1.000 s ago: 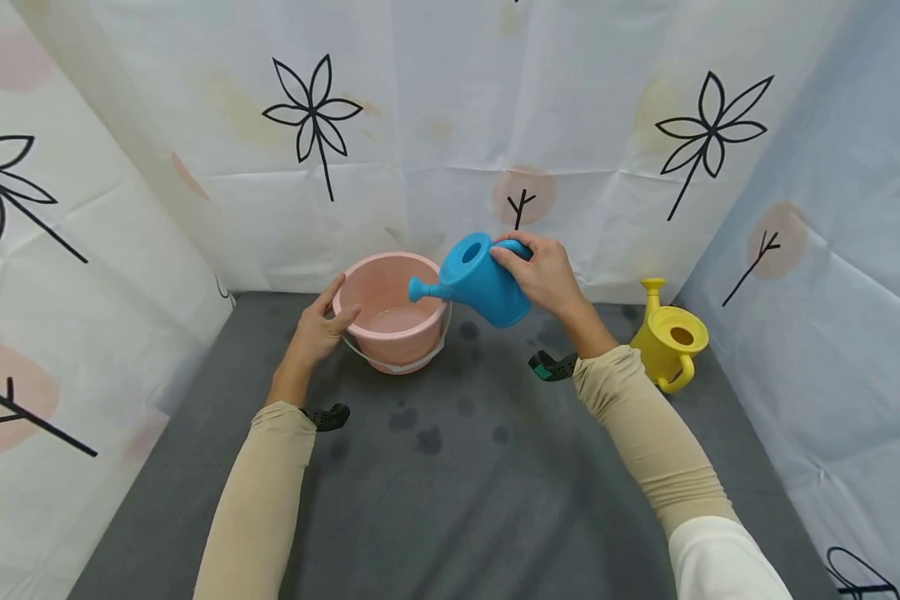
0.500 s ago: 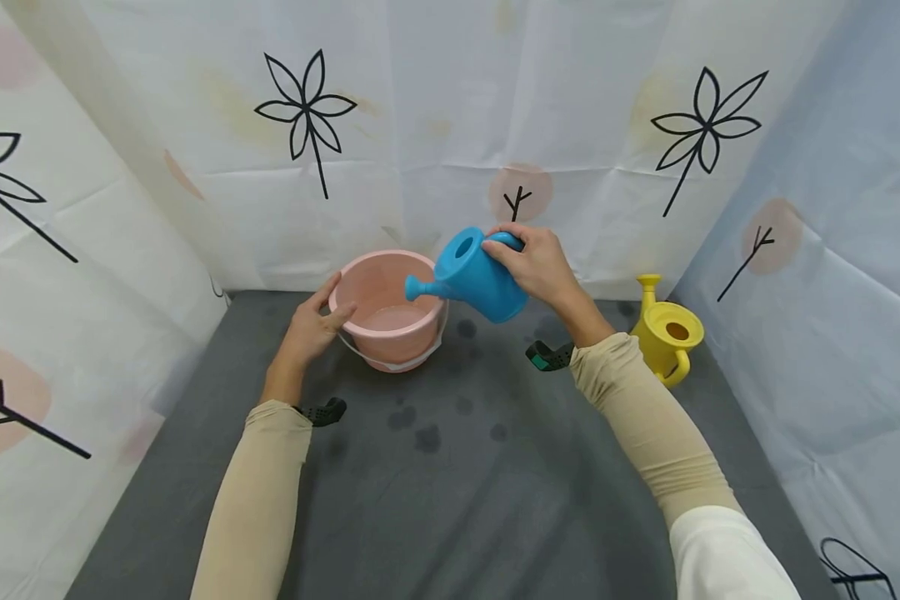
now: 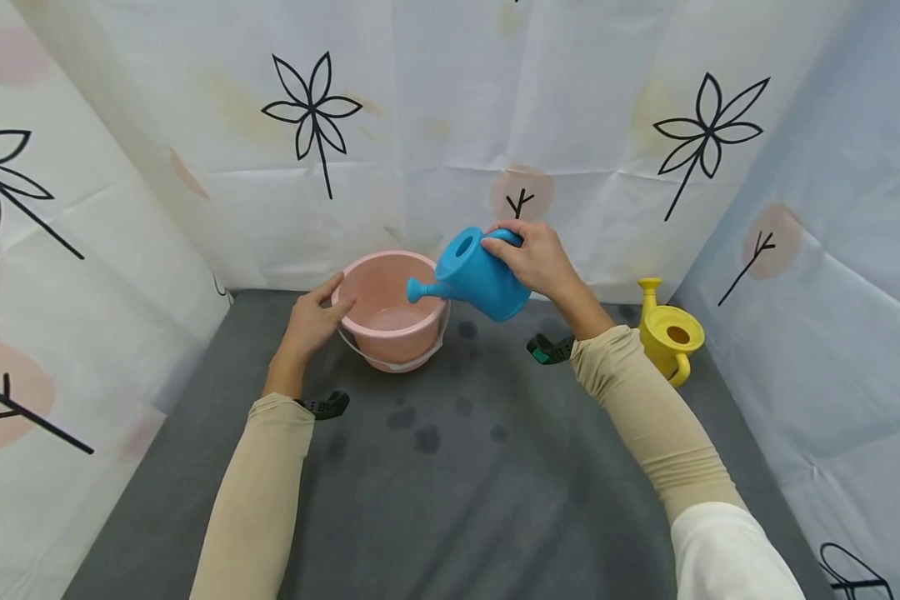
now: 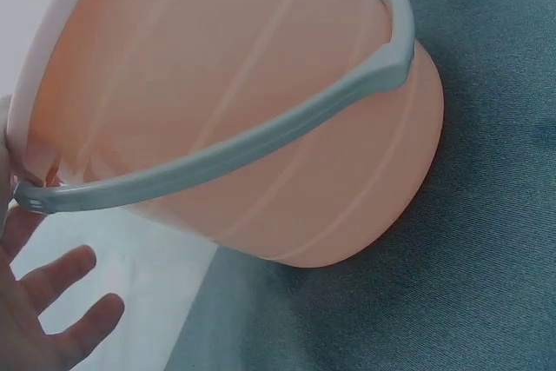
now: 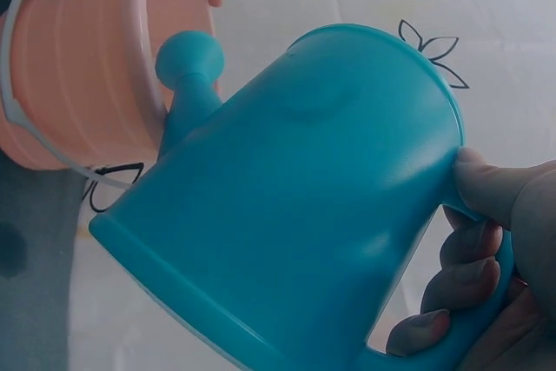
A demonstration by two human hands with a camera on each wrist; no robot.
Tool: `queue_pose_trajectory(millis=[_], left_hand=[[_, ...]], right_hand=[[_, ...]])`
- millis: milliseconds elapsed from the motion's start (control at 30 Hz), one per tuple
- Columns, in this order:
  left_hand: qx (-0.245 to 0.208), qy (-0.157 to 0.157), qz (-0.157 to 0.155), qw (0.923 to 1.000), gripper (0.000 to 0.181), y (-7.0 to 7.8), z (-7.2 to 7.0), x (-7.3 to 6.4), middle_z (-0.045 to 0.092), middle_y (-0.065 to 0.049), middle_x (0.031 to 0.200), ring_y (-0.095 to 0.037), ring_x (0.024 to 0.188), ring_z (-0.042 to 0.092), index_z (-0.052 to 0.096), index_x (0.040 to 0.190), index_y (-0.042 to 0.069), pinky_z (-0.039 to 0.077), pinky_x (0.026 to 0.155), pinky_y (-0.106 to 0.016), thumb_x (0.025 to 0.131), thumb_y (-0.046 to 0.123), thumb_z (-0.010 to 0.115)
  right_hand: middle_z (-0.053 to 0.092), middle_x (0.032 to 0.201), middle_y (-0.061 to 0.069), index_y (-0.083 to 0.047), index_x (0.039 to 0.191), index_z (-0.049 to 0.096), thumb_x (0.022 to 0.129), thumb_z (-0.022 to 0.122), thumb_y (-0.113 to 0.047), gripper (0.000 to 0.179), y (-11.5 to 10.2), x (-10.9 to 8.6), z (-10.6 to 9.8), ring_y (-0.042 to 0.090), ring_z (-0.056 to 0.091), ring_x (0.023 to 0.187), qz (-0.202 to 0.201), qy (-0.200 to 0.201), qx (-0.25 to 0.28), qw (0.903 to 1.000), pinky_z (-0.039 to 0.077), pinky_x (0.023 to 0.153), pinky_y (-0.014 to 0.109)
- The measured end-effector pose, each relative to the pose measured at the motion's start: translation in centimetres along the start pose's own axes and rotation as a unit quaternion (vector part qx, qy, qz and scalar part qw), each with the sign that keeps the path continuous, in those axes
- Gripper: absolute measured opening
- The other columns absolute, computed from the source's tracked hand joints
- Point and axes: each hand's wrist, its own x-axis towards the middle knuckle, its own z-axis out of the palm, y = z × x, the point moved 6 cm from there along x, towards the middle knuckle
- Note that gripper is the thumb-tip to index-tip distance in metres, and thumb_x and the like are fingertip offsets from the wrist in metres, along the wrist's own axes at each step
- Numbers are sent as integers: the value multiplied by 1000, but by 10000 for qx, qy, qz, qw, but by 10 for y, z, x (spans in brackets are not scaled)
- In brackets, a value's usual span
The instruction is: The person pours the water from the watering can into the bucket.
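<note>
A pink bucket [image 3: 397,350] with a white bail handle stands on the dark grey table near the back wall. My left hand [image 3: 311,321] rests against the left side of its rim, thumb over the rim. In the left wrist view, the visible fingers of that hand are spread and fairly straight. My right hand [image 3: 536,258] grips the handle of a blue watering can [image 3: 483,279], its fingers curled through the loop in the right wrist view. The can is tilted left, with its spout over the bucket's mouth. No stream of water can be made out.
A yellow watering can [image 3: 667,337] stands at the right, by the right forearm. Dark wet-looking spots [image 3: 427,439] mark the table [image 3: 420,517]. White fabric walls [image 3: 450,108] with printed flowers enclose the back and sides.
The blue can stays tilted over the bucket with only a slight shift upward. The left hand keeps its place at the rim, and the head view sways slightly.
</note>
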Motion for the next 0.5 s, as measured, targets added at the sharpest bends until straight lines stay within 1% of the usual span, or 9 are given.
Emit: queue_pose_trajectory(millis=[133, 233, 400, 500], left_hand=[[-273, 176, 12, 9995, 66, -2, 0, 3, 38, -8, 165, -35, 155, 31, 35, 159, 34, 35, 118, -61, 100, 47, 61], [-539, 265, 39, 9982, 65, -7, 3, 4, 41, -7, 163, -33, 155, 31, 37, 159, 33, 35, 119, -59, 100, 46, 62], [-902, 497, 210, 9945, 62, -12, 4, 5, 51, -10, 156, -31, 153, 36, 42, 157, 31, 36, 120, -56, 100, 43, 64], [-1023, 577, 286, 9927, 61, -13, 4, 5, 50, -7, 157, -29, 152, 37, 44, 156, 31, 36, 120, -54, 99, 41, 66]], right_hand=[[69, 126, 18, -5, 125, 70, 103, 63, -25, 31, 0, 3, -2, 33, 63, 123, -19, -48, -33, 10000, 48, 108, 44], [69, 127, 18, -5, 125, 70, 103, 63, -25, 31, -1, 4, -2, 33, 63, 123, -8, -100, -41, 9999, 48, 108, 44], [69, 127, 17, -6, 125, 70, 103, 63, -26, 31, -2, 6, -2, 33, 63, 124, -29, -138, -68, 9999, 47, 109, 44], [70, 126, 18, -5, 124, 70, 103, 63, -25, 30, -4, 7, -1, 33, 63, 122, -124, -184, -117, 9997, 48, 108, 44]])
